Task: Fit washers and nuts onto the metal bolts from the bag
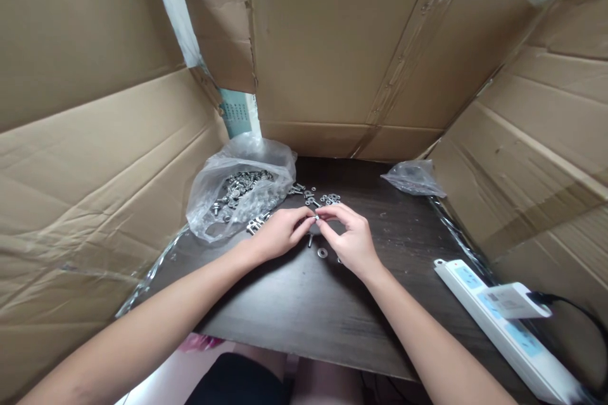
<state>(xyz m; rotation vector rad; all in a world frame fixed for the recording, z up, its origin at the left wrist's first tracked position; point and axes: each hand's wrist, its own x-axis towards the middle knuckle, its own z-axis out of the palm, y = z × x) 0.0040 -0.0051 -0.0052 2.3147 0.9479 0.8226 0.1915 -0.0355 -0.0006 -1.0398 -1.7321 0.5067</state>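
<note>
A small shiny metal fastener (316,218) is pinched between the fingertips of both hands; its exact kind is too small to make out. My left hand (284,231) is closed on it from the left, and my right hand (350,237) from the right. Just below the fingertips, a bolt (310,241) and a flat washer (322,253) lie on the dark table (289,304). Beyond the hands are loose nuts and washers (330,199). Several bolts (257,223) lie beside my left hand, near a clear plastic bag (204,205) full of metal fasteners.
Cardboard walls (342,44) enclose the table on the left, back and right. A small clear bag (412,177) lies at the back right. Along the right edge runs a white power strip (456,285) with a white adapter (515,300) and black cable plugged in.
</note>
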